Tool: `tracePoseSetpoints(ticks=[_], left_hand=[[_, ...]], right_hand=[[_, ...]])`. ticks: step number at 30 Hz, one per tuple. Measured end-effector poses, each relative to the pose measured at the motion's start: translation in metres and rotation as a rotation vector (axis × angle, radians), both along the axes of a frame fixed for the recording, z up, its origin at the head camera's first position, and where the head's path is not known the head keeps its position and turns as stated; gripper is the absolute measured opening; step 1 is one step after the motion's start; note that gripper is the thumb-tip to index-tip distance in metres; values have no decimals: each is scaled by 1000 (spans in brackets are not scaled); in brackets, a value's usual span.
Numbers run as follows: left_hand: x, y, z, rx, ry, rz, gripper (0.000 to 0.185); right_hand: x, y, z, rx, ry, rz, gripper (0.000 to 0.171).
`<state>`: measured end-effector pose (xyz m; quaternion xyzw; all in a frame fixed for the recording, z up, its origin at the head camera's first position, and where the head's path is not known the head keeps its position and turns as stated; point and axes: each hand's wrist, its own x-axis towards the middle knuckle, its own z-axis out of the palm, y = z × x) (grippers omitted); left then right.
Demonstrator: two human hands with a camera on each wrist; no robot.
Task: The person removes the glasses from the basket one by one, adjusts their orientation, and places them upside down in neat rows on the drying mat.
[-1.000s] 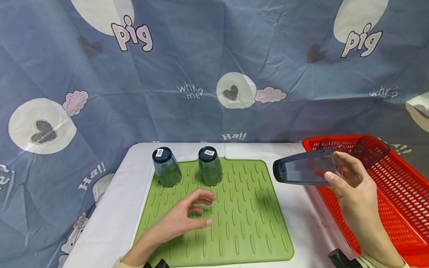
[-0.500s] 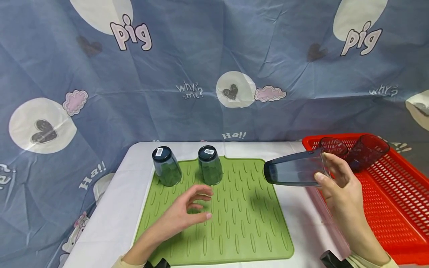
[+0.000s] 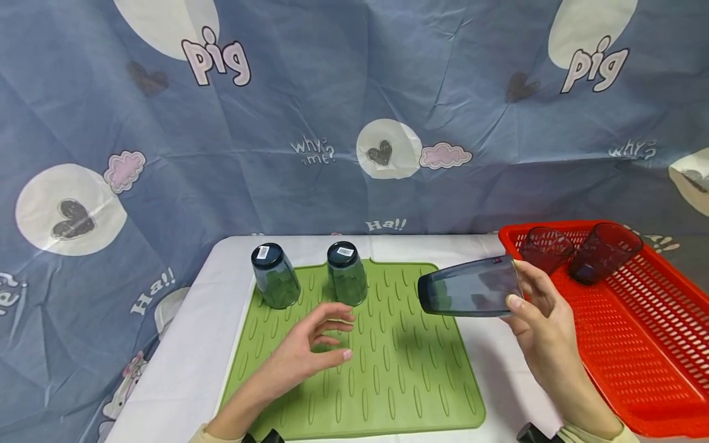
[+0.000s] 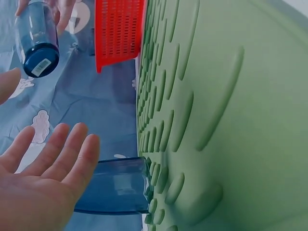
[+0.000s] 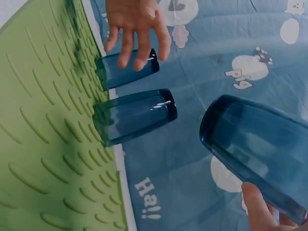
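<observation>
My right hand (image 3: 520, 286) grips a blue-grey see-through cup (image 3: 468, 294) by its base. The cup lies on its side in the air over the right edge of the green ribbed mat (image 3: 399, 369), mouth pointing left. My left hand (image 3: 343, 335) hovers over the mat's middle with relaxed fingers and holds nothing. Two matching cups (image 3: 275, 277) (image 3: 346, 274) stand upside down on the mat's far left, barcode stickers on their bases. The right wrist view shows the held cup (image 5: 260, 154) near and both standing cups (image 5: 132, 115) beyond it.
A red perforated basket (image 3: 637, 344) sits to the right of the mat, with two dark red cups (image 3: 545, 249) (image 3: 604, 252) at its far end. The white table (image 3: 183, 357) ends just left of the mat. A blue printed cloth hangs behind.
My right hand has carried the cup leftward, from over the basket's edge to over the mat's right edge. The left hand has barely moved.
</observation>
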<state>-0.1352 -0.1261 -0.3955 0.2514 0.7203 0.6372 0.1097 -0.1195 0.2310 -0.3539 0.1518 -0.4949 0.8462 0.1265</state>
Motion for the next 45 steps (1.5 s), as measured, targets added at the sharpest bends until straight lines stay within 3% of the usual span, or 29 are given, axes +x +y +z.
tracePoseSetpoints(ticks=[11,21,35,45], left_hand=[[2,7,2,71,20,30,57],[8,13,8,162,-149,-62,63],[11,20,8,161,-61,-45,65],[14,27,8,218,-87,-42,73]], right_hand=[[0,-8,-7,-14,60,144,51],[1,-16,-15,29,39,158,51],[11,-36,-20,23,-23,165,56],[12,-47,-34,42,41,281,56]])
